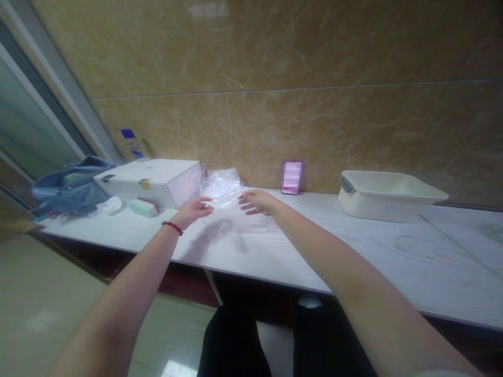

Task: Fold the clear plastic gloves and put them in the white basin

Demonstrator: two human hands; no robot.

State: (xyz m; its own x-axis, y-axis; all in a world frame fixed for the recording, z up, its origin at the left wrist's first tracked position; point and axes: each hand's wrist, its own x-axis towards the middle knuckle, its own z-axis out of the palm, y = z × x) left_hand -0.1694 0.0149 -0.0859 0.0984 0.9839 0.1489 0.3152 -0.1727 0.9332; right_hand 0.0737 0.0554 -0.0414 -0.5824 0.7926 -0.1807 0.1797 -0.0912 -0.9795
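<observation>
Clear crinkled plastic bags [223,183] lie on the white wood-grain counter [275,246] against the wall. My left hand [193,210], with a dark red bracelet [172,226] at the wrist, is at their near left side. Its thumb and fingers are apart, and nothing solid shows between them. On the other side my right hand [256,202] is over the counter, fingers spread and pointing left. Thin clear film lies between the two hands; whether either touches it I cannot tell.
Left of the bags are a white box [151,175], a pale green and white block [143,208], a blue bag [66,188] and a blue-capped bottle [132,143]. A phone [292,177] leans on the wall. A cream plastic bin [387,196] stands at right.
</observation>
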